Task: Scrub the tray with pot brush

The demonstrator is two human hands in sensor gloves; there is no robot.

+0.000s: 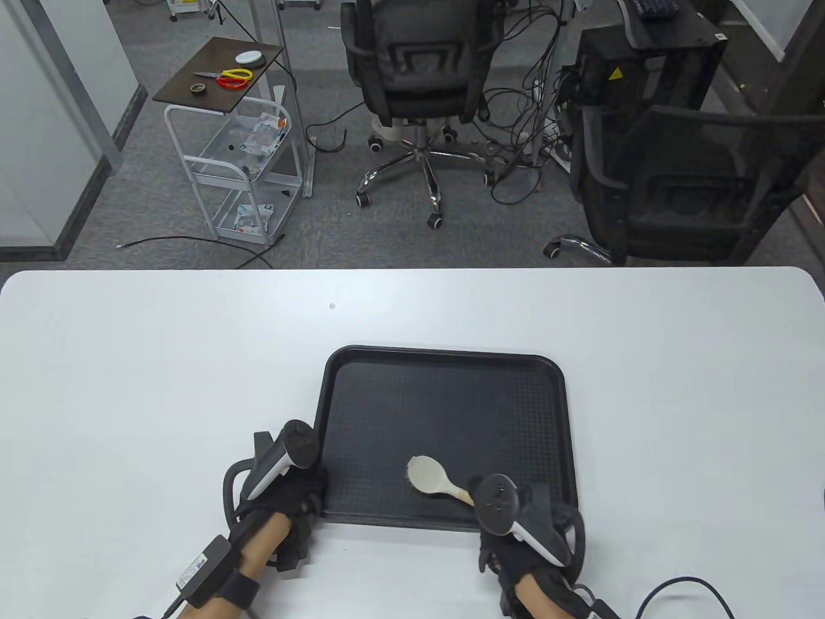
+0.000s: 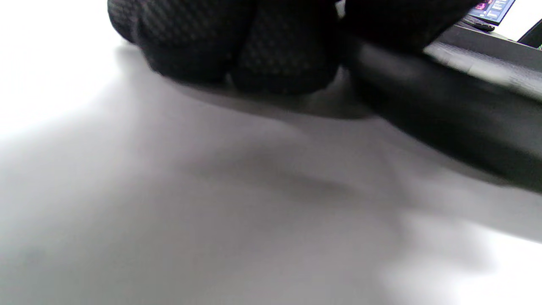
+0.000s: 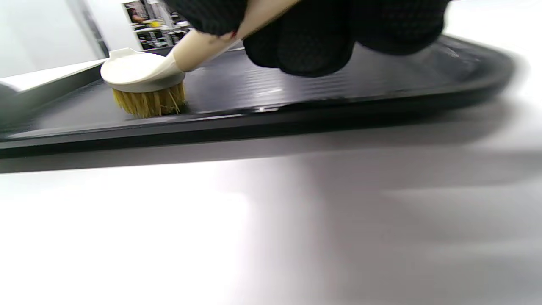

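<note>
A black textured tray [image 1: 445, 412] lies on the white table, near the front edge. My right hand [image 1: 499, 516] grips the cream handle of the pot brush [image 1: 430, 478], whose round head rests bristles-down on the tray's front middle. In the right wrist view the brush [image 3: 144, 82] shows yellow bristles touching the tray floor [image 3: 296, 89], with my gloved fingers [image 3: 313, 38] wrapped round the handle. My left hand [image 1: 303, 490] holds the tray's front left corner. In the left wrist view my left fingers [image 2: 237, 46] lie curled against the tray rim [image 2: 444, 106].
The white table [image 1: 161, 361] stretches wide to the left, right and behind the tray. Beyond its far edge stand two office chairs [image 1: 419, 71], a small cart [image 1: 238, 161] and cables on the floor. A cable [image 1: 683, 590] trails by my right wrist.
</note>
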